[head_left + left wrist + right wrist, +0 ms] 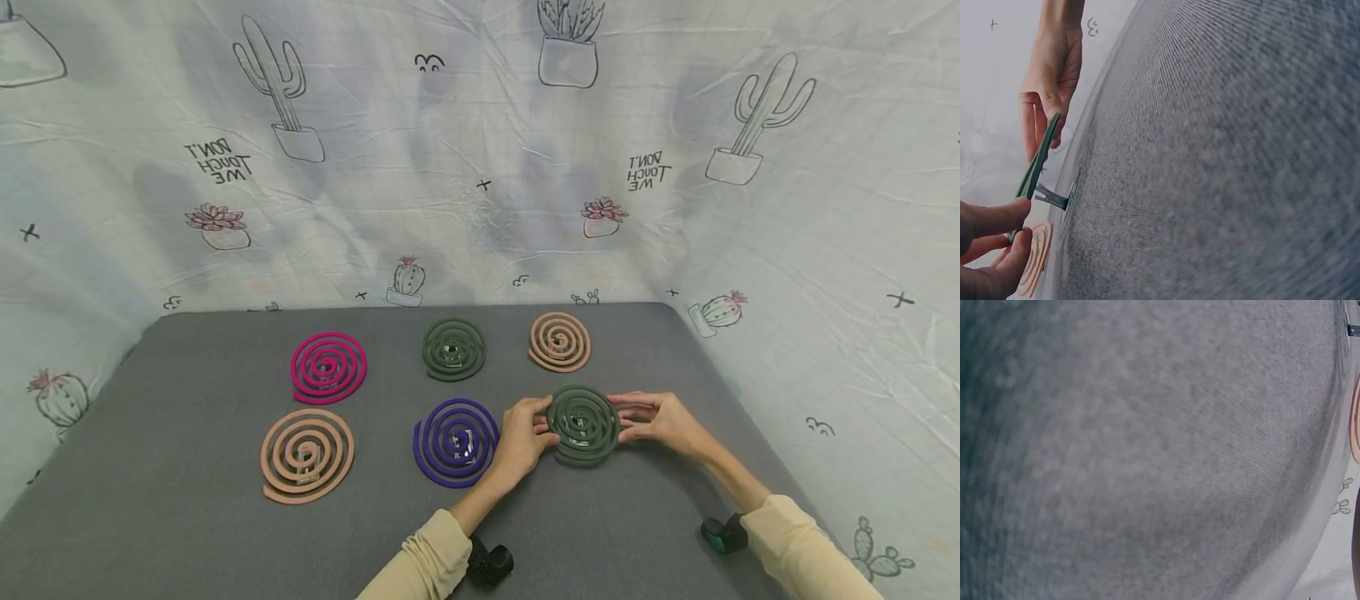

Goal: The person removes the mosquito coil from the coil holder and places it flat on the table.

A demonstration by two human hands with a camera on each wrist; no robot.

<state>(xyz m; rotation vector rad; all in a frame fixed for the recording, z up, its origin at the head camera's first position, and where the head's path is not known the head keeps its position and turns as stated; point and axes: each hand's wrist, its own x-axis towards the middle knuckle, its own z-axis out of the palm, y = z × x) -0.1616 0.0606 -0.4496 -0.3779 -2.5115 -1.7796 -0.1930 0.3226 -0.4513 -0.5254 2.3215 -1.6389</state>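
Note:
A dark green mosquito coil [584, 424] is held flat between both hands at the right of the table. My left hand [520, 437] pinches its left rim between thumb and fingers, and my right hand [663, 422] pinches the right rim. In the left wrist view the coil [1036, 167] appears edge-on and tilted, clear of the table, with a small metal stand [1052, 198] close by it. A purple-blue coil [456, 442] lies just left of my left hand. The right wrist view shows mostly table surface, and the grip is out of sight there.
Behind are a pink coil [328, 367], another green coil [453, 350] and a tan coil [559, 342]. A second tan coil [307, 456] lies front left. Small stands show through the coils' centres. Patterned cloth [480, 150] hangs around the grey table [187, 533].

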